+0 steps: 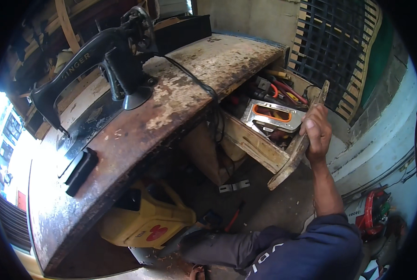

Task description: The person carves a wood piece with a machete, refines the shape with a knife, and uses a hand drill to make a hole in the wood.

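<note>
My right hand (318, 133) grips the top edge of a worn wooden drawer front (296, 154), its fingers wrapped over the board. The drawer (254, 142) is pulled out from under the right end of a worn table. Inside lies a silver staple gun (275, 115) with an orange-edged handle opening. Behind it are pliers with red handles (292, 92) and other tools, partly hidden in a jumble. My left hand is out of the picture.
An old black sewing machine (89, 60) stands on the patchy tabletop (180, 93), its cable hanging over the edge. A black box (183, 33) sits behind it. Under the table is a yellow container (152, 214). A metal bracket (234, 186) lies on the floor; a red tool (375, 210) is at right.
</note>
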